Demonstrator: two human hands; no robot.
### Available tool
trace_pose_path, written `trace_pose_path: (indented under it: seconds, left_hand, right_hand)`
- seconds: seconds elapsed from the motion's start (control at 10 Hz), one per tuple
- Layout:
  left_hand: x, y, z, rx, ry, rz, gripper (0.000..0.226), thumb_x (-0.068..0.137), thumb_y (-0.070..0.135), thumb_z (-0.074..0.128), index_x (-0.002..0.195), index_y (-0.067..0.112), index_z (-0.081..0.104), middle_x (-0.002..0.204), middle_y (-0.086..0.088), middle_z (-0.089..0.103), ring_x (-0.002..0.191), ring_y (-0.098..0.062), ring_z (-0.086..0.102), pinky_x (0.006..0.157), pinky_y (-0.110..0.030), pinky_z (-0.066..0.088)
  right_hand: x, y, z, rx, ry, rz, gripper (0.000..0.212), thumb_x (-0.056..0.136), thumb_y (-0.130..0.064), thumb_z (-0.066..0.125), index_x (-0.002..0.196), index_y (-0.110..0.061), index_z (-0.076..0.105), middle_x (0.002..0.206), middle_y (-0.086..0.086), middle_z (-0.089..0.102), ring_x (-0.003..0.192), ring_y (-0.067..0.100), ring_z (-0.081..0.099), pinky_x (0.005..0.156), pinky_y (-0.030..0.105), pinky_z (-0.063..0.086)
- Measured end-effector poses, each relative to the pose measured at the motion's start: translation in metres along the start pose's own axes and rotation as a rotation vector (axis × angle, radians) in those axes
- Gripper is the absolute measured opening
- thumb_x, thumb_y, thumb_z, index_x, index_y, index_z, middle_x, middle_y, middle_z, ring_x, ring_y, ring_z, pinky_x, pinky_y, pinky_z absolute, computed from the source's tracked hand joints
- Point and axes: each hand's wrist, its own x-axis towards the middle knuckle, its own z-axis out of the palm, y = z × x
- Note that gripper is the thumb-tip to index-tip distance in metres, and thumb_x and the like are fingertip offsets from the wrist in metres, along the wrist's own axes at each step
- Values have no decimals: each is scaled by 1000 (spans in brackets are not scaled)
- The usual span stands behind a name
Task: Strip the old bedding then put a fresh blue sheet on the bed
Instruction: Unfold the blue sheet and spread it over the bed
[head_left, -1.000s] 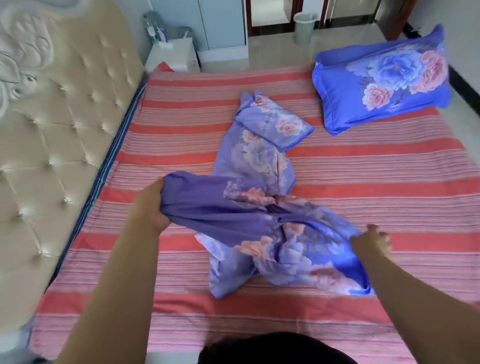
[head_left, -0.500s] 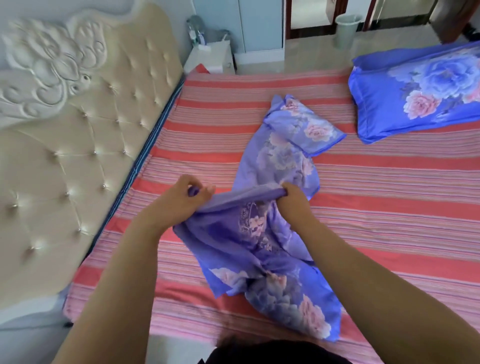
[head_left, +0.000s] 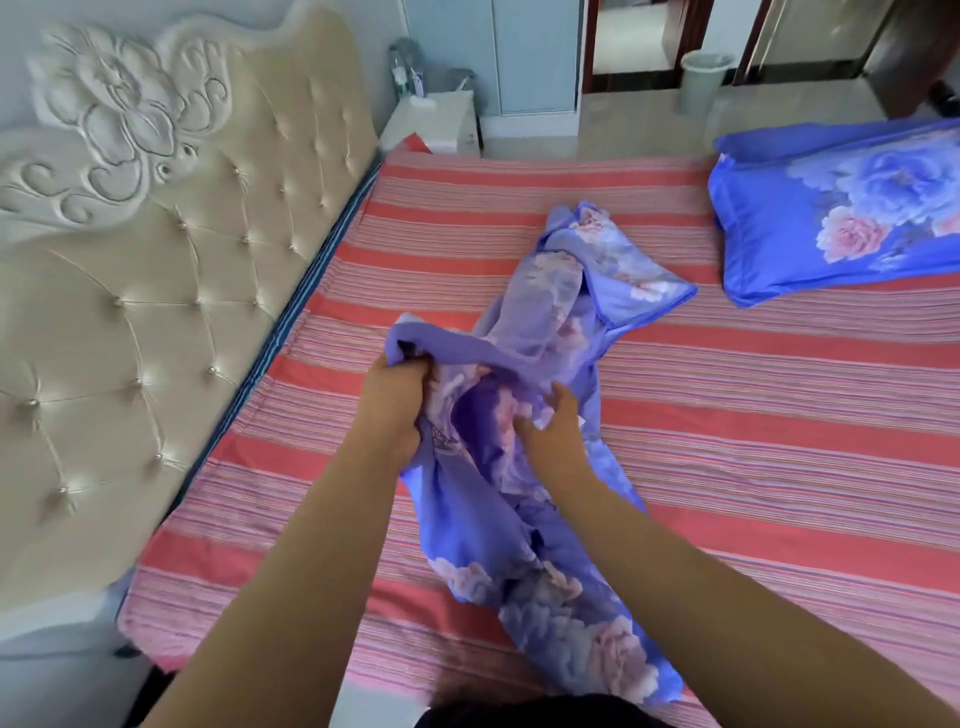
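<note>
Bright, soft daylight; wide-angle bowing at edges.

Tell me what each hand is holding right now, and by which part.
Both grip the blue floral fabric. The left hand clutches a bunched upper edge; the right hand grips gathered cloth near the middle of the bundle.

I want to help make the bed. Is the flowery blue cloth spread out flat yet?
No. The flowery blue cloth is bunched, gathered by both hands, with red striped bedding bare around it.
</note>
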Motion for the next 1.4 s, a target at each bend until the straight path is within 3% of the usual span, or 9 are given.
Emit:
trace_pose_path:
  seconds: [0.2, 0.4, 0.6, 0.8, 0.9, 1.0, 1.2, 1.3, 1.4]
  left_hand:
    - [-8, 37, -15, -187, -439, -282, 41, 89, 7, 46, 58, 8, 73, 64, -8, 70, 55, -18, 68, 54, -24, 56]
    - [-10, 76, -63, -424, -508, -91, 10, 52, 20, 77, 57, 11, 75, 63, -5, 71, 56, -16, 69, 51, -25, 56]
    - [18, 68, -122, -453, -540, -30, 62, 11, 29, 97, 68, 11, 78, 76, -4, 74, 70, -17, 72, 58, -27, 57]
    - [66, 55, -163, -362, -206, -97, 12, 69, 12, 63, 77, 10, 72, 65, -3, 71, 60, -17, 70, 52, -25, 56]
    - [115, 13, -189, -250, 109, -105, 14, 94, 21, 53, 91, 11, 63, 70, -3, 69, 70, -16, 65, 55, -20, 53]
    - [149, -42, -194, 80, 236, 56, 42, 68, 27, 70, 101, 3, 59, 92, -13, 61, 85, -22, 57, 75, -32, 50]
    - [131, -135, -117, 1063, -197, 268, 96, 70, 53, 71, 145, 8, 31, 146, -16, 36, 134, -35, 34, 108, -44, 30]
    - [115, -170, -65, 1084, -653, 257, 92, 72, 56, 70, 142, 8, 37, 145, -10, 42, 134, -29, 38, 109, -42, 30]
    - [116, -190, -21, 766, -635, 301, 82, 76, 49, 64, 144, 13, 35, 142, -7, 46, 128, -21, 46, 106, -39, 38]
  right_hand:
    - [37, 107, 24, -152, -64, 259, 115, 39, -61, 80, 139, -35, 28, 135, 8, 45, 119, 27, 51, 100, 52, 44]
    - [49, 82, 25, -202, 85, 337, 117, 45, -53, 71, 139, 0, 27, 141, 23, 39, 126, 35, 45, 102, 52, 41]
    - [59, 77, 30, -189, 24, 493, 54, 87, -17, 63, 134, -3, 43, 114, 18, 57, 93, 16, 57, 74, 22, 42]
    - [61, 107, 55, -587, 70, -285, 32, 34, 12, 82, 34, -4, 54, 28, 8, 43, 17, 15, 39, 19, 14, 23]
    - [27, 73, 64, -316, 52, 161, 39, 100, -17, 47, 79, 9, 68, 67, 22, 64, 61, 23, 62, 61, 33, 51]
    - [22, 75, 57, -310, -92, 351, 33, 87, -26, 68, 108, 0, 65, 95, 12, 62, 87, 18, 53, 75, 28, 40]
    - [18, 27, 22, 7, -21, 272, 17, 84, -26, 68, 85, -9, 68, 89, 14, 64, 85, 28, 59, 78, 37, 47]
    - [-1, -12, 7, 50, -65, 191, 32, 82, -37, 67, 86, -5, 68, 90, 12, 66, 79, 27, 63, 82, 39, 49]
    - [-24, -43, -9, 132, -171, 115, 26, 95, -17, 54, 78, -19, 73, 77, 1, 70, 72, 14, 64, 71, 27, 51]
